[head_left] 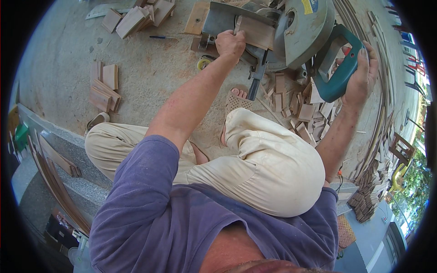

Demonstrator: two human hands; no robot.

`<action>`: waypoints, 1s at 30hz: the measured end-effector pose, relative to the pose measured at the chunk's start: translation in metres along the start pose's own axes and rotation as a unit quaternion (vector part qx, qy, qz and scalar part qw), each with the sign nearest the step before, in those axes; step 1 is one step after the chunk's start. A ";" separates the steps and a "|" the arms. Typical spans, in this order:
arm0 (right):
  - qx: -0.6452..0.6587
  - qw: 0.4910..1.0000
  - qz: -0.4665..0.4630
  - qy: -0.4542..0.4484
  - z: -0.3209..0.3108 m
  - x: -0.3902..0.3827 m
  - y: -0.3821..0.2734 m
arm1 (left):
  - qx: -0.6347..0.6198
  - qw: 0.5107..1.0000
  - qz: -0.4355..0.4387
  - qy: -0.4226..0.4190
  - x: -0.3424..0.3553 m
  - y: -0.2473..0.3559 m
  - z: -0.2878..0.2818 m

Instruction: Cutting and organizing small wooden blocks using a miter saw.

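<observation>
"So, what sits closest?"

"A purple shirt (182,214) and cream trousers (268,168); the person sits low, knees bent. Just past the trousers, toes show in a perforated sandal (233,103)."

"And the hands?"

"The right hand (362,75) is wrapped around the teal handle (340,81) of a bench saw (296,43), with fingers through the handle's opening and the thumb along the outside. The left hand (230,44) is curled almost into a fist, fingers folded on the left end of a wooden board (257,34)."

"Where does that board lie?"

"On the saw, in front of the metal fence (218,20) and just left of the round grey guard (314,27). I can't tell whether the blade touches it. A lever with a dark grip (253,90) juts toward the sandal."

"What about the ground?"

"Wood offcuts (306,111) lie heaped between the forearms. Left of the left forearm there's a small group of wooden blocks (105,91); a yellow round object (204,63) is near the left wrist, and a blue pen (159,37) lies beyond."

"Farther off?"

"More wood pieces (136,20) at upper left, long thin strips (387,82) along the right, and greenery (416,182) at the far right."
</observation>
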State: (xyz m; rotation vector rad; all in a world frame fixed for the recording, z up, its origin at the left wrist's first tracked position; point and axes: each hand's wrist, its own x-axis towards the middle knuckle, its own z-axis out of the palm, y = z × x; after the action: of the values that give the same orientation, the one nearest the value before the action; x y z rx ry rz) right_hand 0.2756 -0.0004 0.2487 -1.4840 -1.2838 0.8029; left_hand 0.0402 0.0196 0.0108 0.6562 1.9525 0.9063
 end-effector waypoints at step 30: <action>0.004 0.998 -0.057 0.029 0.004 -0.031 0.033 | -0.006 1.000 0.026 -0.002 0.001 -0.005 0.000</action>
State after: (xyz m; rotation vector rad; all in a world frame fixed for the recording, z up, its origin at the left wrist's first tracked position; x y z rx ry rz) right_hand 0.2760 -0.0283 0.2129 -1.4042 -1.3077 0.6853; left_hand 0.0390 0.0174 0.0067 0.7052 1.9326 0.9465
